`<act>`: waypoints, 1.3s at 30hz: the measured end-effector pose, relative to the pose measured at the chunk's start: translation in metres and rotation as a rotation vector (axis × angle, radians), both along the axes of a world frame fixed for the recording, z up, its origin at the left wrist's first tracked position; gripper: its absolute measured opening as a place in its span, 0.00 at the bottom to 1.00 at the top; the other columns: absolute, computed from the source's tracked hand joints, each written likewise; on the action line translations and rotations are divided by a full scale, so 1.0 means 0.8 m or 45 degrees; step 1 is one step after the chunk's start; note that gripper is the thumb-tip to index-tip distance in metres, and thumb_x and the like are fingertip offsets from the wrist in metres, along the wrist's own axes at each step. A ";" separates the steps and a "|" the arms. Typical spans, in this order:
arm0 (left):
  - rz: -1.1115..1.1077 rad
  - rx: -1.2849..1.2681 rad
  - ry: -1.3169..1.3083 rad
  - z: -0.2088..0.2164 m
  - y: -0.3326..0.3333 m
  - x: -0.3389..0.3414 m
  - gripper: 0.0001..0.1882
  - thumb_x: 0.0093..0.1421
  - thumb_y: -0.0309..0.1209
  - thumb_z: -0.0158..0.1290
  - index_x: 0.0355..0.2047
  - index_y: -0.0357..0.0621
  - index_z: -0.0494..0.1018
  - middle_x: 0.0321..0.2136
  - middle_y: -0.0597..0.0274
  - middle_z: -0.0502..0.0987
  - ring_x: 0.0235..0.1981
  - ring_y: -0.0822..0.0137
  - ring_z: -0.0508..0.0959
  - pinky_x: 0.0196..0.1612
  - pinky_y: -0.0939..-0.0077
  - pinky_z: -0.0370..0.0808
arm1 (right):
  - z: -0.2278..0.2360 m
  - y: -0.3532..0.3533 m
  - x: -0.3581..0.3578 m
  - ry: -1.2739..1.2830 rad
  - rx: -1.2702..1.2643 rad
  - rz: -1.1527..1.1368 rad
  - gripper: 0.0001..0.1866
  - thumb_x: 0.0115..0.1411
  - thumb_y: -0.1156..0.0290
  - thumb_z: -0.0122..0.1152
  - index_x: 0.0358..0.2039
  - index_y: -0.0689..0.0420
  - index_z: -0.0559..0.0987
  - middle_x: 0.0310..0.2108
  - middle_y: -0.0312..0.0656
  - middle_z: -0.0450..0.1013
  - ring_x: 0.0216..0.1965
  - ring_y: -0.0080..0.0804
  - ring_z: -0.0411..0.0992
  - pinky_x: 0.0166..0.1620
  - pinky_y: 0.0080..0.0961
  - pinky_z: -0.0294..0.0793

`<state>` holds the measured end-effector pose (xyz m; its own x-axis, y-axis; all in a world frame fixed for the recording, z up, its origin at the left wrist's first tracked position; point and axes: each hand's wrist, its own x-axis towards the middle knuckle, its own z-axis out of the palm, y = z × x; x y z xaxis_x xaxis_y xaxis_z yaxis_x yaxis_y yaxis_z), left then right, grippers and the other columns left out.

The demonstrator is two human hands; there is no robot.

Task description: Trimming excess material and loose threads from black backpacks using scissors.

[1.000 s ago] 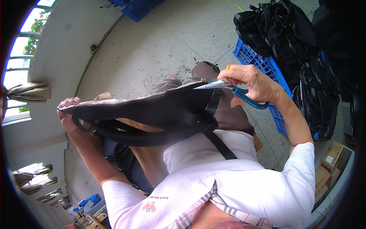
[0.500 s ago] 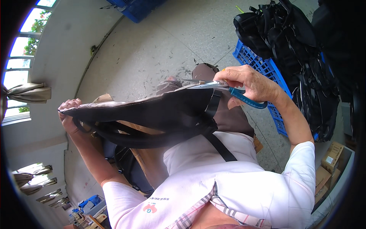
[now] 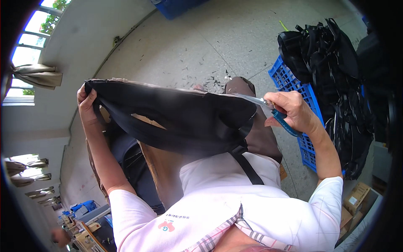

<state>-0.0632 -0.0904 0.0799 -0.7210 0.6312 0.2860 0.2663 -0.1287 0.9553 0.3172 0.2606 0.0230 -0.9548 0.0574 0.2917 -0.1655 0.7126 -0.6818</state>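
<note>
Left hand (image 3: 87, 103): fingers closed around the far left corner of a broad black fabric piece (image 3: 176, 111) spread above the lap. Right hand (image 3: 294, 111): curled around teal-handled metal scissors (image 3: 253, 101), blades at the piece's far right edge; cannot tell if they bite. Judgement: draw that edge taut leftward, align blades along it, snip short, tips off the main cloth.

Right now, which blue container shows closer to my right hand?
The lattice-sided blue crate heaped with black strapped items, showing just past your right hand. The other blue container sits far off, cut by the top edge.
</note>
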 end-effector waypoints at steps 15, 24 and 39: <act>-0.101 0.089 0.132 0.017 0.032 0.033 0.11 0.50 0.24 0.55 0.36 0.39 0.72 0.33 0.60 0.76 0.35 0.69 0.74 0.44 0.76 0.69 | 0.046 0.006 -0.060 0.109 0.320 -0.110 0.34 0.37 0.44 0.68 0.42 0.51 0.71 0.31 0.42 0.65 0.35 0.36 0.68 0.37 0.29 0.72; 0.018 0.196 0.090 0.011 0.030 0.039 0.13 0.49 0.24 0.58 0.36 0.39 0.74 0.33 0.63 0.76 0.35 0.72 0.74 0.44 0.80 0.68 | 0.056 0.001 -0.086 0.044 0.314 0.051 0.31 0.35 0.44 0.69 0.35 0.52 0.74 0.24 0.38 0.66 0.30 0.32 0.69 0.33 0.27 0.70; 0.117 0.238 0.055 -0.027 -0.003 0.020 0.11 0.51 0.24 0.55 0.36 0.39 0.73 0.32 0.61 0.76 0.34 0.70 0.74 0.42 0.77 0.70 | 0.052 -0.013 -0.087 0.065 0.403 0.040 0.24 0.36 0.52 0.70 0.30 0.54 0.74 0.20 0.37 0.65 0.21 0.29 0.65 0.25 0.25 0.66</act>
<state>-0.0476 -0.0926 0.0580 -0.7573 0.4966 0.4241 0.3254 -0.2760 0.9044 0.2478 0.2503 0.0649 -0.9384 -0.0733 0.3378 -0.2192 0.8817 -0.4177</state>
